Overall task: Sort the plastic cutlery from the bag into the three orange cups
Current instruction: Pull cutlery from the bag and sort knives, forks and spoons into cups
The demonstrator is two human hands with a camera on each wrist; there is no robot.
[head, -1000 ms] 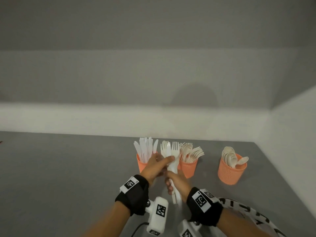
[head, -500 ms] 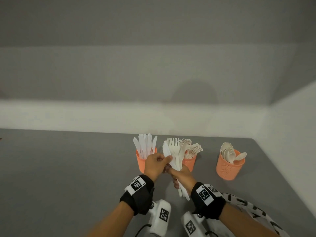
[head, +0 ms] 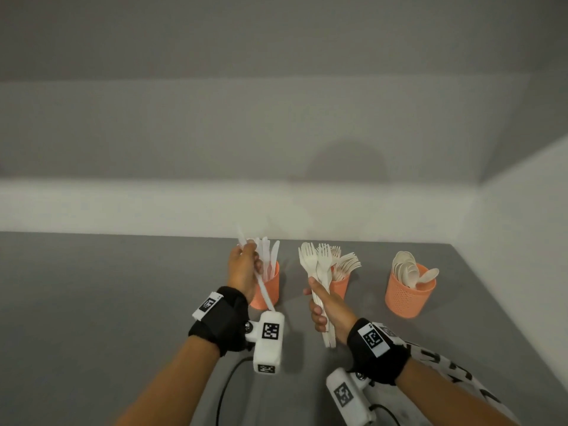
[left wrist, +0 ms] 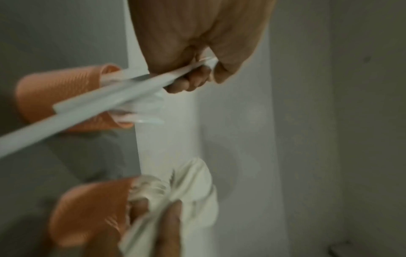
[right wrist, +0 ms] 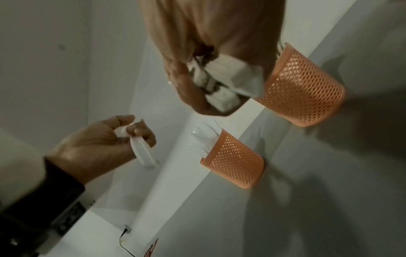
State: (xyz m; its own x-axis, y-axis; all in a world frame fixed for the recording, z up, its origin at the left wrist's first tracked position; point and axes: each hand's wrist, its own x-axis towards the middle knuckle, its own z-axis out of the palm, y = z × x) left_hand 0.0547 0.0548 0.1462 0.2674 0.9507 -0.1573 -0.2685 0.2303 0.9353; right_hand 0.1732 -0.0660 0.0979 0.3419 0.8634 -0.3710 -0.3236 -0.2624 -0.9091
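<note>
Three orange mesh cups stand in a row on the grey table. The left cup [head: 268, 289] holds knives, the middle cup [head: 340, 287] forks, the right cup [head: 408, 298] spoons. My left hand [head: 249, 256] pinches one white knife [head: 262, 287] just left of the knife cup, blade end up. In the left wrist view the knife [left wrist: 110, 97] crosses in front of the knife cup [left wrist: 41, 97]. My right hand [head: 318, 305] grips a bundle of white forks [head: 319, 265] upright in front of the fork cup; the right wrist view shows its fingers [right wrist: 191, 93] wrapped round the handles.
A black-and-white patterned bag [head: 445, 367] lies under my right forearm at the table's right edge. White walls close the table at the back and the right. Bare grey table [head: 107, 302] stretches to the left. Cables trail from the wrist cameras near the front.
My hands were together on the bundle. The left hand has drawn one knife out and moved left to the knife cup. The right hand keeps the forks.
</note>
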